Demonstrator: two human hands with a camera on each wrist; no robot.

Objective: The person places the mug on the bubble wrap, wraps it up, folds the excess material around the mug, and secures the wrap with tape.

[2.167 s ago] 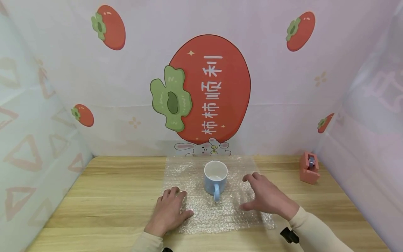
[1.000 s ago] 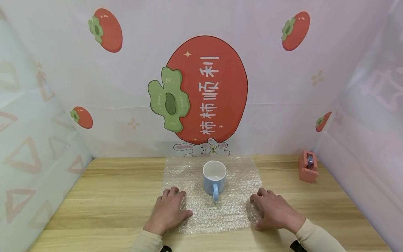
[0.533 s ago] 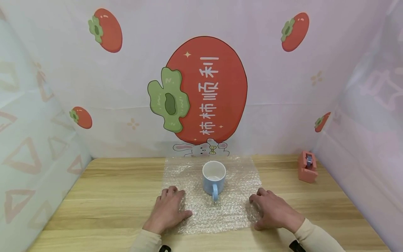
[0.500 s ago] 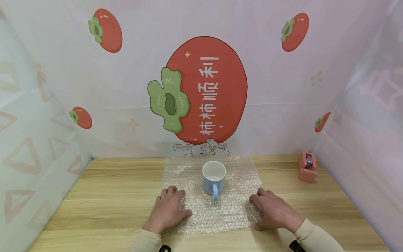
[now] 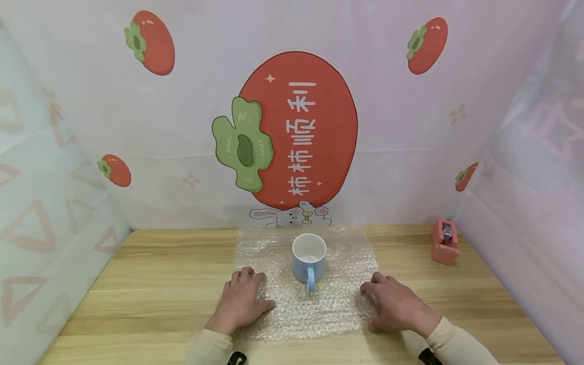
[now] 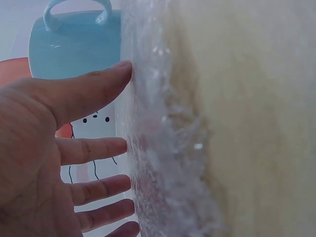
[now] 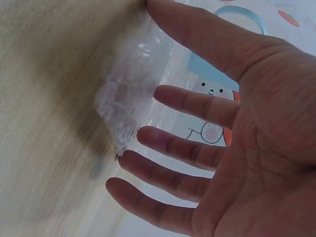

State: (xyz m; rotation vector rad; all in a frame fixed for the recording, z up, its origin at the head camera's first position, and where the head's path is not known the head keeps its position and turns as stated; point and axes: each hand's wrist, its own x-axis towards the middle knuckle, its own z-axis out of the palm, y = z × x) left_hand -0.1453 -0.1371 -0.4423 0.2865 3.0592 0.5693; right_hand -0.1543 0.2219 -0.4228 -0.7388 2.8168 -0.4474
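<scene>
Lower centre: blue mug (image 5: 307, 264) stands on bubble wrap (image 5: 315, 314) | left hand (image 5: 241, 300), right hand (image 5: 396, 305) either side: fingers parted, holding nothing

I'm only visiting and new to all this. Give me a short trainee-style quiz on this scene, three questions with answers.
1. Multiple choice: what does the glossy light-blue mug with a white inside stand on?
A) a folded white cloth
B) a clear plastic bubble-wrap sheet
C) a brown cardboard box

2. True or false: the person's left hand and right hand are both apart from the mug.

3. Open question: which hand is nearer the blocky coral-red tape dispenser on the pale wood-grain table?

Key:
1. B
2. True
3. The right hand
</scene>
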